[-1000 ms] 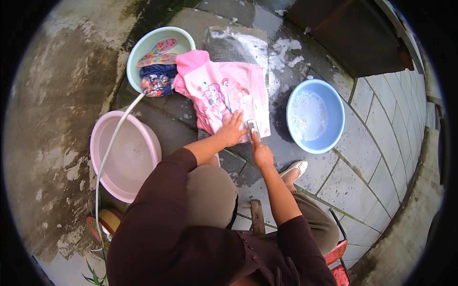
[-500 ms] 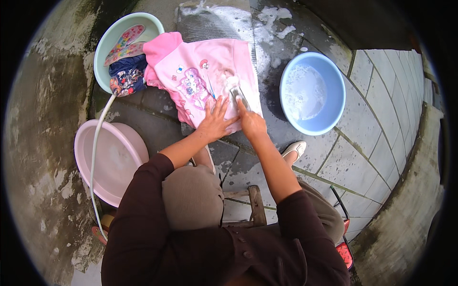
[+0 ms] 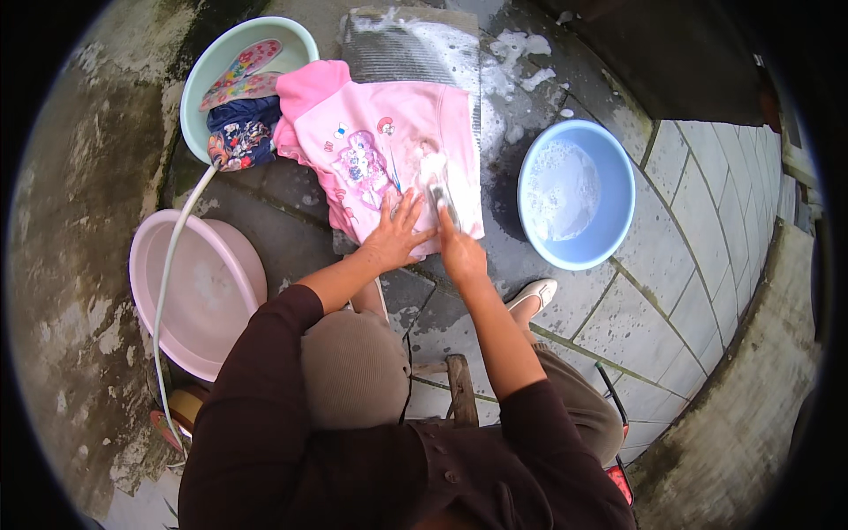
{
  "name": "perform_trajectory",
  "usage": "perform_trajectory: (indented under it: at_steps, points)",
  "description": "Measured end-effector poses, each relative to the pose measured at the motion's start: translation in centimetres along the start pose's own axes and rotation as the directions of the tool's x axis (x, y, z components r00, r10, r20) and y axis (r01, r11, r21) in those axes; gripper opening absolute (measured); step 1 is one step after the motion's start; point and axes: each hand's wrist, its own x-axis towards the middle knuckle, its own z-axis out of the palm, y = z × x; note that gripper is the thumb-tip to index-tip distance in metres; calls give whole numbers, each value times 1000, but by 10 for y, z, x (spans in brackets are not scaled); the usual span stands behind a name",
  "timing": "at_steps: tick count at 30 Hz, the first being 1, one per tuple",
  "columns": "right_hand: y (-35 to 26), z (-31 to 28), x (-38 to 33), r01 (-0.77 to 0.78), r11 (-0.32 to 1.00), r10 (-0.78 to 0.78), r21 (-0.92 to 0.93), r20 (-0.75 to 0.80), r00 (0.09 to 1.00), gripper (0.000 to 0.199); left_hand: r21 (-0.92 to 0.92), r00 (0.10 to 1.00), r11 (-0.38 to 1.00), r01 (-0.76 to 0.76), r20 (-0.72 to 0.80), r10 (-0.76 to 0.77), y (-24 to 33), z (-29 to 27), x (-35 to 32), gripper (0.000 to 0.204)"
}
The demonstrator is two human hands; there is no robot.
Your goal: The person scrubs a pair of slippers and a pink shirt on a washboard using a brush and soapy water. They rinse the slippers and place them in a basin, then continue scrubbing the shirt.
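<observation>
A pink shirt (image 3: 402, 110) with printed cartoon figures lies spread over a ribbed washing slab (image 3: 389, 53). My left hand (image 3: 393, 237) rests flat on the shirt's near part, fingers spread. Beside it, my right hand (image 3: 462, 253) is closed on a scrubbing brush (image 3: 444, 205), with the forefinger stretched along its back. The brush's underside is hidden against the cloth. White suds and a brownish smudge show on the shirt just beyond the brush.
A blue basin (image 3: 620, 212) of sudsy water stands at right. At left are a pale green basin (image 3: 193, 110) with dark floral cloth and patterned insoles, a pink basin (image 3: 252, 265) and a white hose (image 3: 168, 274). Foam (image 3: 521, 53) lies on the wet paving.
The whole view has shifted slightly. Against the shirt, the brush and my right hand have moved only a little, if at all; my left hand stays flat in place.
</observation>
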Motion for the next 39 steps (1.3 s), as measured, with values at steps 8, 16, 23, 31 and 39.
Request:
perform_trajectory:
  at_steps: [8, 16, 23, 31, 39]
  points:
    - [-3, -12, 33, 27, 1000, -26, 6, -86, 996, 48, 11, 999, 1000, -15, -50, 15, 1, -2, 4, 72]
    - [4, 3, -21, -63, 998, 62, 4, 71, 996, 49, 44, 992, 998, -34, -119, 39, -2, 10, -4, 72]
    - [-8, 0, 14, 0, 1000, 0, 16, -13, 1000, 48, 16, 982, 999, -41, -185, 43, -2, 20, -8, 68]
    - [-5, -10, 24, -5, 1000, 5, 16, -25, 1000, 46, 25, 978, 998, -54, -200, 58, 1, 12, -5, 70]
    - [-12, -2, -36, -80, 997, 78, 4, 178, 981, 48, 21, 965, 997, -78, -248, 81, -6, 25, -13, 67]
